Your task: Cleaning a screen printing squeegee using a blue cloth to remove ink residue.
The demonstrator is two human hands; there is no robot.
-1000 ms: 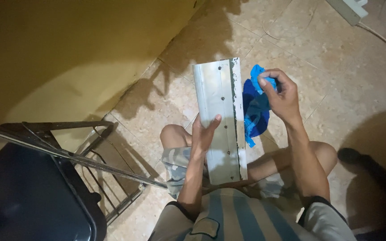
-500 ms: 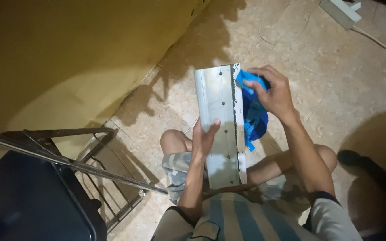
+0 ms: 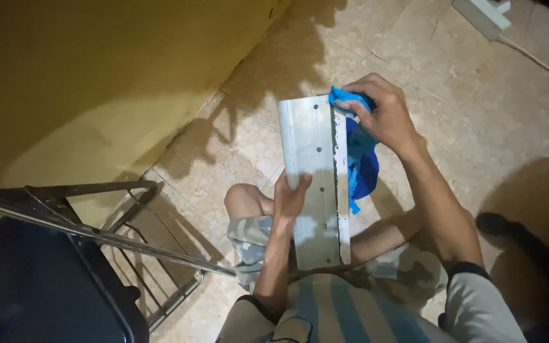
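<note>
Wiping was the step in hand, judging by how things lay. The left hand [image 3: 290, 198] was closed round the near left edge of a long, pale metal panel [image 3: 311, 165], thumb over the face and fingers wrapped behind it, holding it propped up from the lap with its far end raised over the floor [image 3: 490, 127]. The right hand [image 3: 379, 114] was curled over a bunched blue cloth [image 3: 358, 155], pinching it against the panel's far right corner, where a narrow flange ran down the right edge; the loose part of the cloth hung down beside that edge (its lower tail dangled clear of the metal). The person sat low, knees bent, beside a yellow wall [image 3: 96, 82], with a dark metal-framed stand [image 3: 96, 235] at the left and a white power strip [image 3: 481, 14] with its cable well apart at the top right.

The cloth sat at the very top of the flange, so the stroke seemed to be at the end of its travel there. A next move would call for firm, steady support from the left hand so the panel would not twist, and for the cloth to stay folded over the thin rim, since a bare fingertip along a sheet-metal edge could be cut.
</note>
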